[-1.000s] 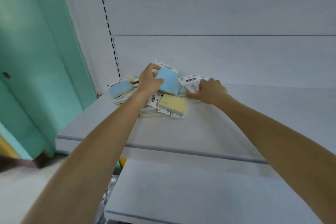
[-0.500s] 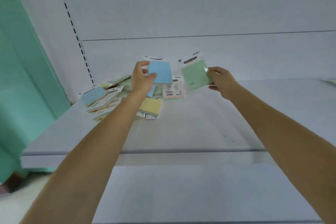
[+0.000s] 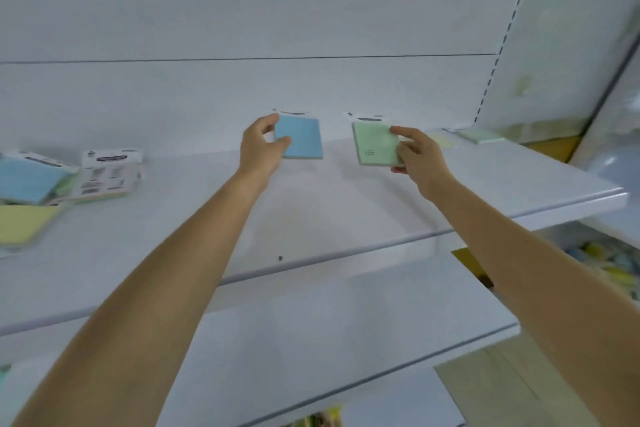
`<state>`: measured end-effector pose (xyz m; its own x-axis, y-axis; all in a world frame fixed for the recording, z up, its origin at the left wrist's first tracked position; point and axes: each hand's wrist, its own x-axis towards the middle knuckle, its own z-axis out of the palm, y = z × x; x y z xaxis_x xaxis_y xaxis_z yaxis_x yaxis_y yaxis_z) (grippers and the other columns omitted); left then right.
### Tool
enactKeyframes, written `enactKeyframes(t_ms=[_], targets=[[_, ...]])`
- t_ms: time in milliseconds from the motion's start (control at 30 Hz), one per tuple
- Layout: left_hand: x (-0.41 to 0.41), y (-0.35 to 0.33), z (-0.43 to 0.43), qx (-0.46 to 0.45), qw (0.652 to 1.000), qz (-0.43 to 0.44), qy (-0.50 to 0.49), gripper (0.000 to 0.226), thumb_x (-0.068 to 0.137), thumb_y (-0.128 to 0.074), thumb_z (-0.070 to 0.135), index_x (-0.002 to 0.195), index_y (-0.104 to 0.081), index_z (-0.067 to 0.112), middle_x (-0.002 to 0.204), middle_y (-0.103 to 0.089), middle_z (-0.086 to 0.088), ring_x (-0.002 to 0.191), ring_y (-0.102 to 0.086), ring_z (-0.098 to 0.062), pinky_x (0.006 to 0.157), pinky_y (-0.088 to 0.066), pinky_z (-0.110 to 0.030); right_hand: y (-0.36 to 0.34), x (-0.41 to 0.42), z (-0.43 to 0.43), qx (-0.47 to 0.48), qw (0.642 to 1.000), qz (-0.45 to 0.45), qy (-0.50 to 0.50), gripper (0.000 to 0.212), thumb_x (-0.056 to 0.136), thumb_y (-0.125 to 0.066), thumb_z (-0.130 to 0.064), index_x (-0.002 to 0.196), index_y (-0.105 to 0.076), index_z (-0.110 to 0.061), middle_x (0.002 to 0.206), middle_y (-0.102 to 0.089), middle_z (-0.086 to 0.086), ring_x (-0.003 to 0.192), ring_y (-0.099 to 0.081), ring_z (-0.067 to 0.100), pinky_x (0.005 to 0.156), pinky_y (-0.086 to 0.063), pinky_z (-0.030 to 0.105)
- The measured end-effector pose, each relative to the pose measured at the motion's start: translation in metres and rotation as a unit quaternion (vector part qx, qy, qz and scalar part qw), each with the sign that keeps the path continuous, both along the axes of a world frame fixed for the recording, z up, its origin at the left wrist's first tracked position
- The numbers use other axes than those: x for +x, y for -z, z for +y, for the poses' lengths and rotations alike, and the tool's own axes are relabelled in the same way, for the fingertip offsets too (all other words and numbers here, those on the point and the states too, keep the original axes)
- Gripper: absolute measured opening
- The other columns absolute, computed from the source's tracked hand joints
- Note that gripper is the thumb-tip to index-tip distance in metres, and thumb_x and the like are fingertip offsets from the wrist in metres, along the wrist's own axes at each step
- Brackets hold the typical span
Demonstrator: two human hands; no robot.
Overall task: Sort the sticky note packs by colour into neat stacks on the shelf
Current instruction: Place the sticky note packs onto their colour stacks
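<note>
My left hand (image 3: 260,146) grips a blue sticky note pack (image 3: 302,140) by its left edge, held upright above the white shelf (image 3: 311,215). My right hand (image 3: 417,152) holds a green sticky note pack (image 3: 375,146) by its right edge, also raised over the shelf. At the far left lies the mixed pile: a blue pack (image 3: 26,180), a yellow pack (image 3: 22,224) and a pack showing its white barcode back (image 3: 110,172). Near the shelf's back right corner rest a green pack (image 3: 479,135) and a pale yellow pack (image 3: 441,140).
A lower white shelf (image 3: 329,340) juts out beneath. The back panel (image 3: 242,87) is plain white, with a slotted upright (image 3: 498,48) at the right. Blurred coloured goods (image 3: 609,267) show below right.
My view has swung right, so the pile now sits far left. Both hands have carried their packs rightward away from the pile; the right hand lifted the green pack from it.
</note>
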<state>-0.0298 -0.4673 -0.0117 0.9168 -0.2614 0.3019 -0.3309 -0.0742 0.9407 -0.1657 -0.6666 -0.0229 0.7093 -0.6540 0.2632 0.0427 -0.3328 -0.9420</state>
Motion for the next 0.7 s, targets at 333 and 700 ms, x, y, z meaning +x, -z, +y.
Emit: enactKeyframes(t_ms=[333,700], targets=[[-0.077,0.006,-0.187,0.006,0.999,0.024,0.029,0.047,0.081,-0.060,0.001,0.126,-0.052,0.009,0.130,-0.053,-0.012,0.120,-0.052,-0.026,0.102,-0.046,-0.046,0.009,-0.095,-0.187,-0.034,0.997,0.054,0.034,0.037,0.096,-0.034,-0.003,0.123,-0.055,-0.016,0.109,-0.049,0.006,0.097,-0.051,0.022,0.064,-0.051,0.021],[-0.045,0.002,-0.272,0.009,0.999,0.037,-0.013,0.048,0.083,-0.059,0.002,0.129,-0.050,0.009,0.134,-0.050,-0.012,0.123,-0.051,-0.025,0.100,-0.049,-0.041,-0.003,-0.058,-0.320,-0.048,0.992,0.068,0.093,0.041,0.094,-0.031,-0.002,0.125,-0.055,-0.013,0.106,-0.051,0.006,0.084,-0.047,0.024,0.061,-0.046,0.024]])
